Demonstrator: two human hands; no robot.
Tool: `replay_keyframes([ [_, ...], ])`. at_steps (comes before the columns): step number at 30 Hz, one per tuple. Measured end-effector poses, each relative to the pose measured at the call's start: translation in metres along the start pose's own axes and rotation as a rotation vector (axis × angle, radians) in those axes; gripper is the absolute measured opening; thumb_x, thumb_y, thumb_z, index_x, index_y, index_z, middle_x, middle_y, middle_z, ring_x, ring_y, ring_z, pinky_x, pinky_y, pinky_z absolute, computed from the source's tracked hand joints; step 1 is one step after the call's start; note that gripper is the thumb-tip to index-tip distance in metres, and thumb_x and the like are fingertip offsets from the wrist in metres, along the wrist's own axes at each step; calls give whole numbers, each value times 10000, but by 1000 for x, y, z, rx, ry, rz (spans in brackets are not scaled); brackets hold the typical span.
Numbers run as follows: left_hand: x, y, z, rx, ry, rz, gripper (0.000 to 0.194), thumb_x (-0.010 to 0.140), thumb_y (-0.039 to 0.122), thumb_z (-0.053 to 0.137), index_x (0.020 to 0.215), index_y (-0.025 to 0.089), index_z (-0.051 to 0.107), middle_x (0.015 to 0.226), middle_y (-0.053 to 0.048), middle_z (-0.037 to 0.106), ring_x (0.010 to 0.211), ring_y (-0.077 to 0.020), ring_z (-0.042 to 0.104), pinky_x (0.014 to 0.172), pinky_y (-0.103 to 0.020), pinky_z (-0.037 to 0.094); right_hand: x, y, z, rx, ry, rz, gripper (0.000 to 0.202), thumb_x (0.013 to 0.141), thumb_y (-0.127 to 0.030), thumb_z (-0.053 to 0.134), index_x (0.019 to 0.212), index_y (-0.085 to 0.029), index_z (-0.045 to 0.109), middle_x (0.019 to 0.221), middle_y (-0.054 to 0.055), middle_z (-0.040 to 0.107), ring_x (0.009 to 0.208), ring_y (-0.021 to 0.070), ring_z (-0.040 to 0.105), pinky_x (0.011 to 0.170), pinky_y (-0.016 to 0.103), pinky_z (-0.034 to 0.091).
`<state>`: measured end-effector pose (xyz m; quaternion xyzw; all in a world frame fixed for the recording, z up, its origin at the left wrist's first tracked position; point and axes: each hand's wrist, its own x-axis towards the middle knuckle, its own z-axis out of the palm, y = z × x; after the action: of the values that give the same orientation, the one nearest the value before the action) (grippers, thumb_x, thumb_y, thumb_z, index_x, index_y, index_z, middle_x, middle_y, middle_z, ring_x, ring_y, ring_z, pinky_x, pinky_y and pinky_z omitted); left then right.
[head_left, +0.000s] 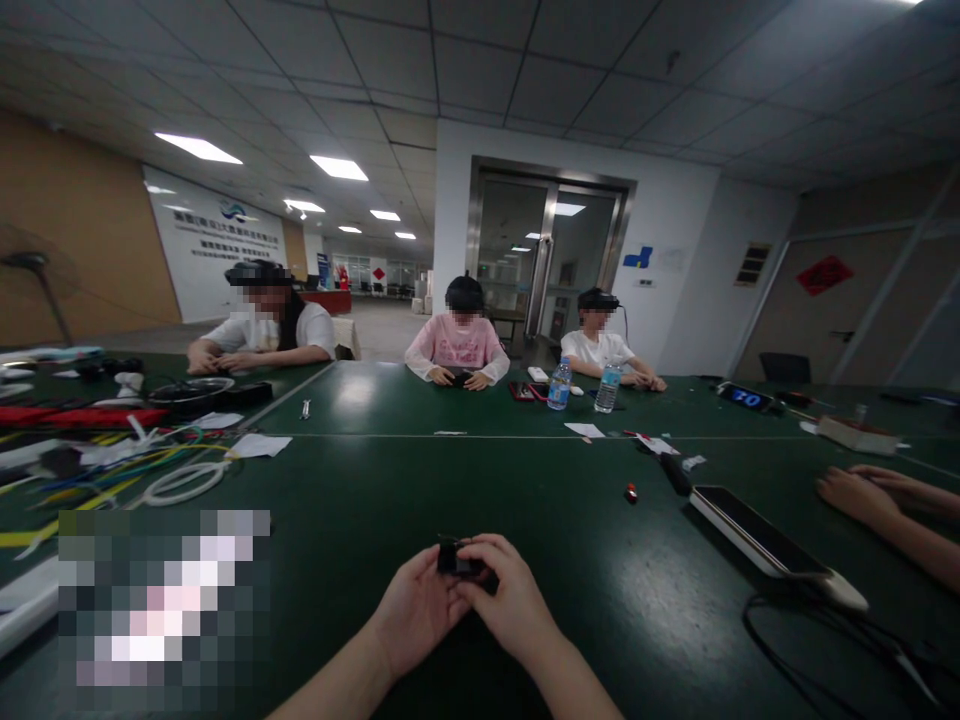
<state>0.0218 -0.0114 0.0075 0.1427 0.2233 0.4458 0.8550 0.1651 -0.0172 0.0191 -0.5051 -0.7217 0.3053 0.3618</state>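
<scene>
Low in the middle of the head view, my two hands meet over the green table (337,560). A small, dark, boxy black object (450,556) sits between them; its kind is not clear. My left hand (416,610) is turned palm up, with its fingers curled around the object's left side and underside. From the right, my right hand (506,595) closes its thumb and fingers on the same object. The fingers cover much of it.
Cables (187,482) and a red strip (82,416) crowd the left. A phone-like device (757,535) with a black cord lies right, near a small red item (631,492). Water bottles (559,385) stand farther back. Another person's hands (862,495) rest at right; several people sit around.
</scene>
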Motion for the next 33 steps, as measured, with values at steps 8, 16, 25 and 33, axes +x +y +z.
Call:
replay_keyframes([
  [8, -1, -1, 1, 76, 67, 2, 225, 853, 277, 440, 877, 112, 590, 753, -73, 689, 690, -151, 650, 712, -274, 470, 0, 2, -4, 26, 19, -44, 340, 683, -138, 571, 978, -296, 631, 1075, 23, 555, 1023, 211, 528, 875, 357, 440],
  [16, 1, 4, 1, 314, 178, 127, 334, 805, 274, 529, 1098, 128, 465, 893, -89, 649, 808, -179, 634, 848, -345, 437, 3, 12, -6, 58, 14, -40, 327, 691, -170, 584, 1004, -257, 631, 1033, 31, 615, 1010, 202, 547, 926, 357, 403],
  [25, -9, 28, -6, 1243, 107, 345, 475, 562, 261, 739, 1012, 165, 621, 1027, -102, 565, 988, -284, 501, 926, -422, 317, 2, 21, 1, -83, -68, 59, 376, 664, -252, 624, 1035, -311, 605, 1040, 15, 615, 1029, 235, 534, 888, 388, 399],
  [33, -19, 38, -15, 1330, 72, 365, 345, 567, 223, 714, 909, 206, 676, 925, -64, 582, 939, -276, 473, 955, -436, 260, -2, 18, -4, -139, -119, 19, 427, 641, -329, 654, 1063, -326, 591, 1054, 7, 602, 1042, 240, 516, 894, 391, 378],
])
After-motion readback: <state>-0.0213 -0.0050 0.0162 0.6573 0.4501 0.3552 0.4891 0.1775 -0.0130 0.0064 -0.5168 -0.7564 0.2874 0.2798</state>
